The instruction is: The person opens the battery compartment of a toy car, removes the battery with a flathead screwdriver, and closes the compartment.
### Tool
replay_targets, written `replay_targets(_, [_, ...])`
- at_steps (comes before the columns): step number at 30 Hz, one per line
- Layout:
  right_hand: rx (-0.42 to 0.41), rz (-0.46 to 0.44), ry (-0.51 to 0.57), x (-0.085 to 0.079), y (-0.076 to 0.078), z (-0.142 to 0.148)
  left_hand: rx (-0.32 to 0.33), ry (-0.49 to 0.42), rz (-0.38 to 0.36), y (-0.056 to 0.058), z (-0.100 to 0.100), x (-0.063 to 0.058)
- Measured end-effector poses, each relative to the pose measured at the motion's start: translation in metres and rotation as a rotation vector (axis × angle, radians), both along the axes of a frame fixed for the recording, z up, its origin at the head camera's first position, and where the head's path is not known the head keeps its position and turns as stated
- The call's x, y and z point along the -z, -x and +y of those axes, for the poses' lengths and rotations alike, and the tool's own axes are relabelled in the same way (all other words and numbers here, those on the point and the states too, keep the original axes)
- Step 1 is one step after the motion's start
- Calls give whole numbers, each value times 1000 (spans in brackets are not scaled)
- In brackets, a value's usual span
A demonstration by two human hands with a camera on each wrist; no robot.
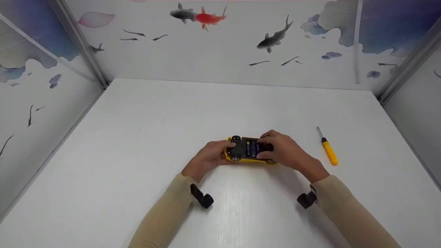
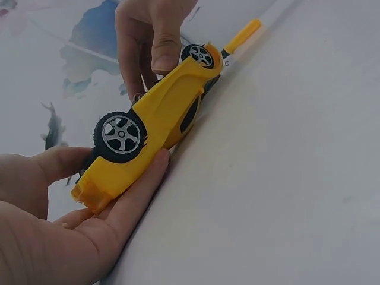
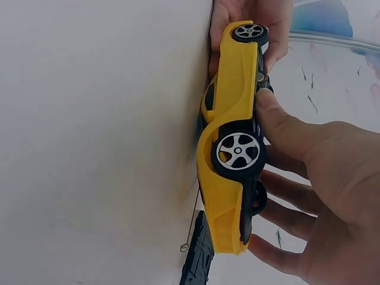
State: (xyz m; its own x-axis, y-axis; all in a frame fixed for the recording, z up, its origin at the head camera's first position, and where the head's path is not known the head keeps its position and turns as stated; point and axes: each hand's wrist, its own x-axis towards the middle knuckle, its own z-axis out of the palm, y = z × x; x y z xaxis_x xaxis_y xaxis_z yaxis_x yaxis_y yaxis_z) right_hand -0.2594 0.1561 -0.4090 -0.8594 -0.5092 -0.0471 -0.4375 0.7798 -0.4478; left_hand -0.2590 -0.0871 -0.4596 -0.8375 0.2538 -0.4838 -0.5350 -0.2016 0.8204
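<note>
A yellow toy car [image 1: 237,148] lies wheels up, its black underside facing me in the head view. My left hand [image 1: 213,151] grips one end, thumb on the underside and fingers beneath the yellow body [image 2: 127,178]. At the other end my right hand [image 1: 286,150] holds the underside, its thumb and a finger on either side of a rectangular recess [image 1: 252,148] with dark purple, patterned contents. In the right wrist view the right thumb [image 3: 276,113] lies along the underside's edge, near a small round metallic end [image 3: 262,77]. The right fingertips are partly hidden behind the car.
A screwdriver [image 1: 329,151] with a yellow handle lies on the white table [image 1: 155,113], right of the car. In the right wrist view, a black textured piece [image 3: 199,255] and a thin wire-like line [image 3: 193,219] show beyond the car. Fish-patterned panels [image 1: 220,51] enclose the table.
</note>
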Motion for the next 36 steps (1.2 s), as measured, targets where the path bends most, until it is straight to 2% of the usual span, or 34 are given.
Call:
replay_targets(5, [-20,20,-17,-1,0,0,-1,2,-3,-1,-1,1])
replay_targets(13, [-139,173,-102,3,-5,4,-12,-18,-20,-2,0,1])
replay_targets(18, [-152,259,-119,5,-4,4,-6,-10,-13,-2,0,0])
replay_targets(21, [-149,257,-122,4,-3,3,-7,-7,-24,-2,1,0])
replay_targets(30, [-194,128,-178,-7,0,1,-24,-13,-40,-2,0,0])
replay_targets(33, [-229,170,-197,-6,0,1,-24,-19,-36,-2,0,0])
replay_targets(36, [-272,259,-234,-2,-3,1,-25,-26,-30,-2,1,0])
